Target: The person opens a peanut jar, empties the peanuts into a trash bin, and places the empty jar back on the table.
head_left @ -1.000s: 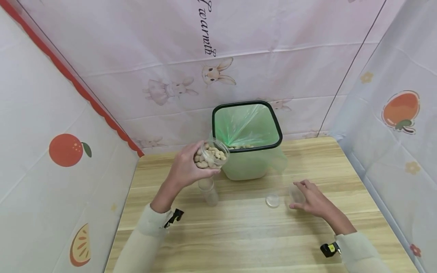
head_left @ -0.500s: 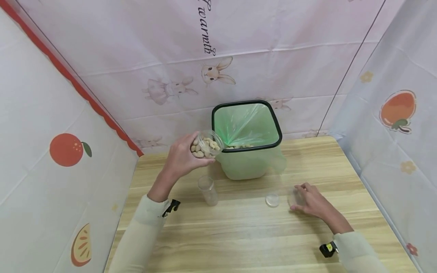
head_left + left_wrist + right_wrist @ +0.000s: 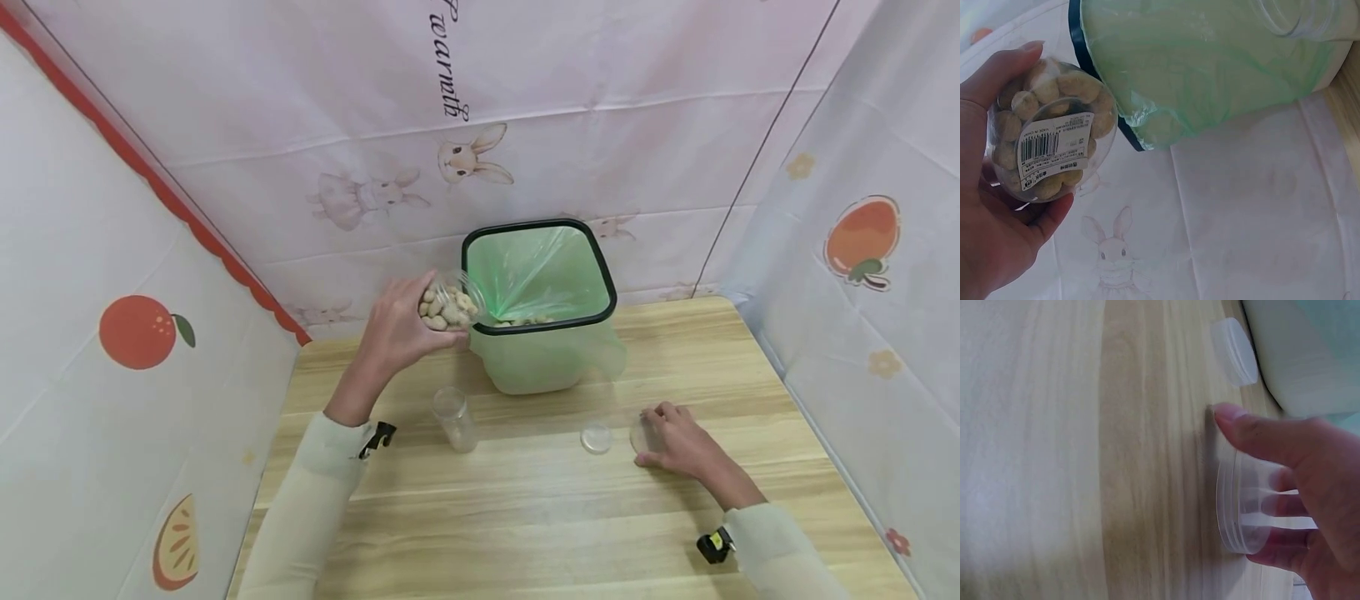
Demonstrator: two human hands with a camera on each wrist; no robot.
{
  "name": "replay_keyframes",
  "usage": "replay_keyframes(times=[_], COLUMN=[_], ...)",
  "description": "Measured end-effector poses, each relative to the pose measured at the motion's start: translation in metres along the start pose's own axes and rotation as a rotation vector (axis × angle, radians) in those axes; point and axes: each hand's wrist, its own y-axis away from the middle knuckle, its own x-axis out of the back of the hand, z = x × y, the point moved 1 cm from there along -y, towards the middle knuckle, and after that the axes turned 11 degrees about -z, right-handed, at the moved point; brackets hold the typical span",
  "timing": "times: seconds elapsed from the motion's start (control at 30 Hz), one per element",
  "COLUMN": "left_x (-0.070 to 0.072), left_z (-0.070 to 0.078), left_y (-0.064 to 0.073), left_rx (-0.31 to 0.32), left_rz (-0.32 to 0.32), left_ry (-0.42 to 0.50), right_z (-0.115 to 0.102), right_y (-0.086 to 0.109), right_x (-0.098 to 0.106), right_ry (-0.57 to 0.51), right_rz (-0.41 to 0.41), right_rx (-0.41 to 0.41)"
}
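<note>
My left hand (image 3: 396,327) grips a clear plastic jar (image 3: 1054,140) packed with peanuts in their shells. A barcode label shows on its bottom. The jar is tilted, its mouth at the left rim of the pale green bin (image 3: 531,368). Several peanuts (image 3: 525,322) show inside the bin, partly hidden by the front rim. Low over the table on the right, my right hand (image 3: 681,443) has its thumb and fingers spread around a clear round lid (image 3: 1233,506). The lid sits flat on the wood, partly covered by the fingers.
A smaller clear lid (image 3: 596,437) lies left of my right hand. One tall clear jar (image 3: 456,422) stands in front of the bin. The bin has a black rim and a green plastic liner. Printed cloth walls (image 3: 360,250) border the wooden table (image 3: 525,517).
My left hand has moved the peanut jar slightly up and tilted it more over the bin's rim. My right hand has lowered the round lid flat onto the table.
</note>
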Motion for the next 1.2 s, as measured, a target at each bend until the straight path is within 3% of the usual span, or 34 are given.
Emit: replay_keyframes(times=[0.23,0.5,0.73,0.97,1.2], left_x=[0.002,0.004,0.003,0.002,0.0], left_z=[-0.001,0.002,0.004,0.002,0.0], left_y=[-0.007,-0.019,-0.024,-0.029,-0.03], left_rx=[0.006,0.009,-0.043,-0.11,-0.155], left_rz=[-0.008,-0.004,0.012,0.085,0.106], left_ry=[-0.042,-0.077,-0.171,-0.288,-0.338], right_z=[-0.005,-0.01,-0.009,-0.011,-0.009], right_y=[-0.004,-0.007,-0.007,-0.009,-0.007], right_x=[-0.001,0.0,-0.003,-0.003,-0.002], right_ry=[0.071,0.081,0.071,0.072,0.081], right_rz=[-0.012,0.003,0.003,0.015,0.001], right_rx=[-0.018,-0.015,-0.018,-0.012,-0.021])
